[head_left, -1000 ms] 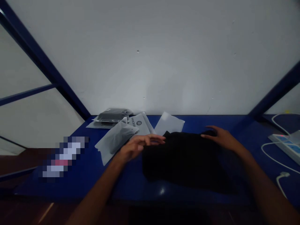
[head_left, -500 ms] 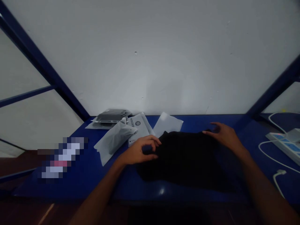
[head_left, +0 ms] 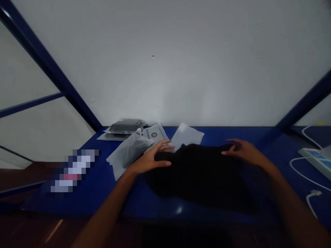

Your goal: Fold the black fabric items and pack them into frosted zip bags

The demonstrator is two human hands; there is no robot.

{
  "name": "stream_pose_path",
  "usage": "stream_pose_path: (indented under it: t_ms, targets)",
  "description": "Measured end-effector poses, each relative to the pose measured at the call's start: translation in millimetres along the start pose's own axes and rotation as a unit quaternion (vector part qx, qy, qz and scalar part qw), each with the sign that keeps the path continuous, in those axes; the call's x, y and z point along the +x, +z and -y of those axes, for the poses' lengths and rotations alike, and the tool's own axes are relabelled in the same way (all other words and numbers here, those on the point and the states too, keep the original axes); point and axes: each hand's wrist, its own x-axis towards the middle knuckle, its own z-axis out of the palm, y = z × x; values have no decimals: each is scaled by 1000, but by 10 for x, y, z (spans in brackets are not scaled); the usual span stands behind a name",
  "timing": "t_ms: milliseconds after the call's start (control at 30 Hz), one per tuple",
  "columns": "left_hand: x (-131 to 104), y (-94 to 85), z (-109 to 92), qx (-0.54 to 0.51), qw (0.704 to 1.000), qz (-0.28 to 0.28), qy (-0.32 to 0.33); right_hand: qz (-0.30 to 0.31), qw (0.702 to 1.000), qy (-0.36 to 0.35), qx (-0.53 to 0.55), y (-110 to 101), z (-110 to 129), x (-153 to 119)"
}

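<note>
A black cloth piece (head_left: 199, 175), perhaps a garment, lies spread in front of me; its folds are too dark to make out. At its upper left edge is my left hand (head_left: 152, 156), open, thumb apart from the stretched fingers, with black fabric showing between them. My right hand (head_left: 240, 151) is at the cloth's upper right edge. Its thumb and index finger stand apart with the fabric edge close by, and the other fingers are partly hidden.
Behind the left hand lie a frosted plastic bag (head_left: 126, 150), a printed white package (head_left: 155, 132) and stacked bagged dark items (head_left: 125, 126). A white sheet or bag (head_left: 187, 134) rests behind the cloth. A power strip (head_left: 317, 158) and white cable (head_left: 311, 196) occupy the blue table's (head_left: 90, 203) right side.
My left hand has opened wider and shifted a little up and left, with black fabric now between its thumb and fingers. The right thumb has dropped slightly over the cloth edge. The view has shifted slightly.
</note>
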Motion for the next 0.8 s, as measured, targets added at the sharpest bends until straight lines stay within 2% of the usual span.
stream_pose_path:
  t_ms: [100, 200, 267, 333, 433, 533, 600, 667, 700, 800]
  targets:
    - [29, 101, 35, 132, 991, 29, 5, 17, 997, -30, 64, 37, 37, -17]
    - [52, 154, 72, 240, 970, 15, 19, 31, 992, -45, 111, 61, 114, -49]
    - [60, 161, 66, 266, 963, -3, 33, 37, 989, -54, 130, 56, 155, -65]
    - [61, 138, 33, 240, 968, -29, 64, 35, 987, -64, 144, 35, 181, -77]
    - [49, 41, -14, 142, 983, -73, 90, 0, 982, -79, 170, -21, 204, -96]
    - [33, -91, -5, 38, 990, -130, 47, -40, 976, -88, 197, -82, 224, -120]
    - [17, -166, 14, 6, 989, -150, 0, -33, 976, -80, 202, -107, 234, -131]
    - [-6, -216, 16, 28, 990, -133, -30, 13, 980, -67, 189, -111, 233, -134]
    - [-22, -230, 7, 53, 993, -104, -33, 45, 981, -62, 175, -104, 226, -132]
    - [-78, -242, -41, 143, 988, 33, -47, 118, 987, -34, 101, -60, 173, -114]
